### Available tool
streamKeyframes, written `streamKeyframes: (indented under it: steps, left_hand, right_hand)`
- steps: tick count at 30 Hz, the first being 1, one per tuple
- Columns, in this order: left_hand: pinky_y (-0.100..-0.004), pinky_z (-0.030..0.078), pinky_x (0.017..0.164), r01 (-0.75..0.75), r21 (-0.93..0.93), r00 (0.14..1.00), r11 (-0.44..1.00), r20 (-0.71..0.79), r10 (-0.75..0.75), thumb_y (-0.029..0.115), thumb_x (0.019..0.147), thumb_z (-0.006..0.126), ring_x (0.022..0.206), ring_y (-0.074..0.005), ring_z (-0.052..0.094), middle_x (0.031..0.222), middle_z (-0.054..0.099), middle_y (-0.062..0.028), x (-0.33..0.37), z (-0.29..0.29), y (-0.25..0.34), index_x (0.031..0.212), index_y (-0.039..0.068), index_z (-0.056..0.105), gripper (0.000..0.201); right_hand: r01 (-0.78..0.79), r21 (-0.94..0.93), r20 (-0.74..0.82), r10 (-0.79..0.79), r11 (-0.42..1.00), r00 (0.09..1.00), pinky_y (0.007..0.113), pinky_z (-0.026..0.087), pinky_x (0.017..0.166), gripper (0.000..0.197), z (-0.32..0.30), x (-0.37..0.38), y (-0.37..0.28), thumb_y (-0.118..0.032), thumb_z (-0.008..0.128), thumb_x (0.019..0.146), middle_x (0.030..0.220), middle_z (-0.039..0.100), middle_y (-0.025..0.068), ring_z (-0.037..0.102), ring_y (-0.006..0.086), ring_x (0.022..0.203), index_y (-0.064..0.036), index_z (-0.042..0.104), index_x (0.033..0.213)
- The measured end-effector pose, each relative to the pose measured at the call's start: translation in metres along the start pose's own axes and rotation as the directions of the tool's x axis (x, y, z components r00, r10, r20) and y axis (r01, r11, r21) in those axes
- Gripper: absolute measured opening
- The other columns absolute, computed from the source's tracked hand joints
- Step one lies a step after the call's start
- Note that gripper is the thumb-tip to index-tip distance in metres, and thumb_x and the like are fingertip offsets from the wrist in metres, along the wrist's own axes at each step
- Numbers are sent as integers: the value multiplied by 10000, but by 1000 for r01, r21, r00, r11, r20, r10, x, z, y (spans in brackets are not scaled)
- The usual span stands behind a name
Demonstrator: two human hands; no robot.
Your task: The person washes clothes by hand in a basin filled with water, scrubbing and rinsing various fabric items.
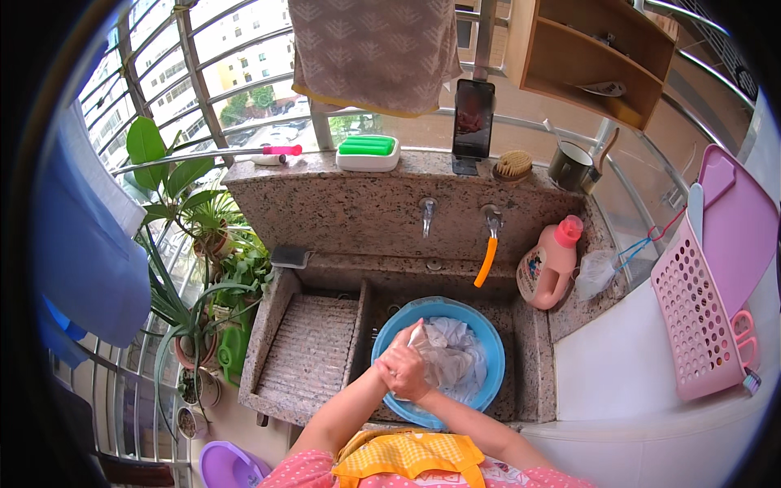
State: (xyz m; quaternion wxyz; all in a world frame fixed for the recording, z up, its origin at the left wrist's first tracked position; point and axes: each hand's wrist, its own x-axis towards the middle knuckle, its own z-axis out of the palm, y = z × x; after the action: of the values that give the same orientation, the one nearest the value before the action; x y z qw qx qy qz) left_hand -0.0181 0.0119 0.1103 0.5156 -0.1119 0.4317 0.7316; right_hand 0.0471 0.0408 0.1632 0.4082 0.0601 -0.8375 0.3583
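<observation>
Left grip: my left hand (401, 338), closed on the white cloth (450, 358).
Right grip: my right hand (408, 377), clasped over the left — cloth bunched between them.
Cloth: mostly heaped toward the right of the blue basin (495, 350), in the stone sink (533, 358).
Washing step: rubbing or squeezing, I judge.
Next squeeze: calls for firm, even pressure — wrists above the basin.

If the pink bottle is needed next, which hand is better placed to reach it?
Probably the right hand: the pink bottle stands right of the blue basin, on that arm's side.
</observation>
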Motion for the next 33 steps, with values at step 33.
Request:
streamKeyframes:
  steps: [33]
  left_hand:
    - [-535,366,901,293,-273,910,916,372,-181,550,829,464,1095,-277,478,1171,514,-130,-13,-16,-31,1157,159,489,512]
  right_hand:
    - [-587,76,105,579,806,809,400,459,589,173,-13,-14,40,-203,578,809,715,608,163,599,334,673,-41,557,865]
